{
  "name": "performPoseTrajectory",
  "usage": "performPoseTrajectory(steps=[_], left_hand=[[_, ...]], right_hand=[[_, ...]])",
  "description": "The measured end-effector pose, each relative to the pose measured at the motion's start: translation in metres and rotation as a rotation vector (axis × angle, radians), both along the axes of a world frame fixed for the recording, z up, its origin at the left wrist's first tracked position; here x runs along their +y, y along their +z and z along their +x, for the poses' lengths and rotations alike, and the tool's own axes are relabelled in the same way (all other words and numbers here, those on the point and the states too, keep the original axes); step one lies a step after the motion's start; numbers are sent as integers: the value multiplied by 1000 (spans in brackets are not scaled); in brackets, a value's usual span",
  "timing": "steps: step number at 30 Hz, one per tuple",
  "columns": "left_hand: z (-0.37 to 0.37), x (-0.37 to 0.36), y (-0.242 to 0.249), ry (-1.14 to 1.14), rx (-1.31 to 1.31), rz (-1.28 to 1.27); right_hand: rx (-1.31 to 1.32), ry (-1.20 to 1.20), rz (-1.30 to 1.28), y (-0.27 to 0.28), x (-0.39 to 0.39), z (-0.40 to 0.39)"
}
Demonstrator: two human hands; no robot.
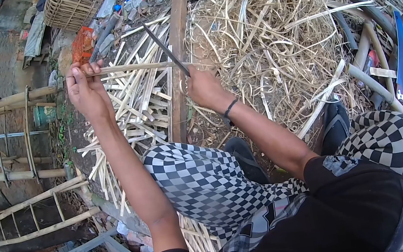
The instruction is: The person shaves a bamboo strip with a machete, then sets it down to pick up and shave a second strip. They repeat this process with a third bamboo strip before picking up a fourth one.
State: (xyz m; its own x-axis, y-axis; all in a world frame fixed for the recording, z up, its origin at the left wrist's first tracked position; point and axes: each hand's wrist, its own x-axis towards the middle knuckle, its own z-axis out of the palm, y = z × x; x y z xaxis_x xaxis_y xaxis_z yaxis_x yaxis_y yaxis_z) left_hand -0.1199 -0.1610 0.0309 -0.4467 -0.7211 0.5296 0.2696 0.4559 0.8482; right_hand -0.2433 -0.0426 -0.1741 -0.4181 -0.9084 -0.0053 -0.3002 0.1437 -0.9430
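Note:
My left hand (88, 94) is closed around one end of a thin bamboo strip (137, 67), which runs level to the right. My right hand (204, 87) grips a long knife (164, 48), its dark blade slanting up and to the left. Near the knife's base the blade meets or crosses the strip; contact between them cannot be made out for certain. The knife's handle is mostly hidden in my fist. Under the strip lies a wooden plank (176, 29). Many split bamboo strips (147, 100) are heaped between my left arm and the plank.
A tangle of bamboo shavings (271, 35) spreads right of the plank. A blue-bladed saw (402, 60) leans at the far right beside poles. At upper left are an orange plastic basket (82, 44) and a woven basket (75, 8). Bamboo ladders (38, 228) lie at left.

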Motion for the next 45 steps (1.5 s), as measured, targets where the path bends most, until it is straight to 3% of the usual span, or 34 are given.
performPoseTrajectory(steps=[5,9,11,13,18,21,24,26,28,30,32,34,36,39,42,45], left_hand=[[-19,15,2,4,62,51],[-41,39,-1,228,71,-6],[-42,42,-1,311,60,-36],[-41,39,-4,586,111,-31],[-43,23,-7,743,182,-52],[-44,27,-9,800,146,-49],[-28,21,-6,866,134,-22],[-18,10,-9,1000,150,39],[-15,8,-12,1000,101,15],[-15,8,-11,899,122,18],[-14,8,-13,891,93,20],[-7,7,-12,931,134,65],[17,-6,-18,951,136,65],[15,-13,-18,913,115,53],[-2,-9,-14,925,93,-19],[-1,-5,-10,928,98,34]], right_hand=[[-15,51,-167,69,23,12],[-16,74,-282,91,26,19],[-40,28,-240,67,8,23],[-87,-39,-194,25,-16,27],[-130,12,-207,60,-3,36],[7,104,-294,76,10,44],[-54,-7,-116,11,-18,34],[-8,-23,-141,2,-29,43],[29,-44,-152,15,-24,42],[69,183,-121,55,3,37],[107,209,-175,39,-1,43],[59,-7,-80,-12,-21,40],[35,-30,8,-55,-24,18],[119,-37,36,-55,-30,22],[115,42,-37,-9,-4,33],[109,22,-26,-40,-9,40]])
